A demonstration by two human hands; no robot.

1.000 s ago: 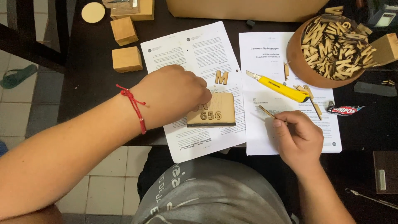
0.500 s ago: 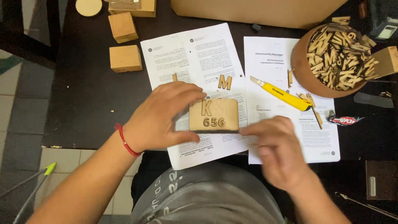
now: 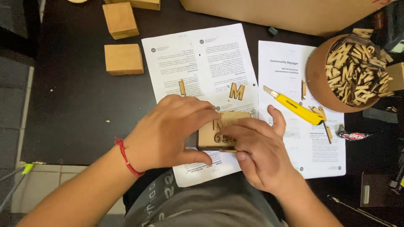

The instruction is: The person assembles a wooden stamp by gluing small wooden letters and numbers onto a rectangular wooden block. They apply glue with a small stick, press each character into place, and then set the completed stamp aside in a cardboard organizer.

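Both hands clamp a small wooden plaque (image 3: 219, 133) lying on the printed sheets (image 3: 202, 63) at the near table edge: left hand (image 3: 168, 132) grips its left side, thumb under the lower edge; right hand (image 3: 259, 151) lies across its right half, fingertips pressing on the face. Glued characters on the plaque are mostly hidden. A loose wooden letter (image 3: 236, 91) lies just above; yellow utility knife (image 3: 293, 105) and bowl of wooden letters (image 3: 349, 75), partly cut off, sit right.

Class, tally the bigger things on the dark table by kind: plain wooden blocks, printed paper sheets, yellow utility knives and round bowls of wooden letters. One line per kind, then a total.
Plain wooden blocks: 3
Printed paper sheets: 2
Yellow utility knife: 1
Bowl of wooden letters: 1
Total: 7
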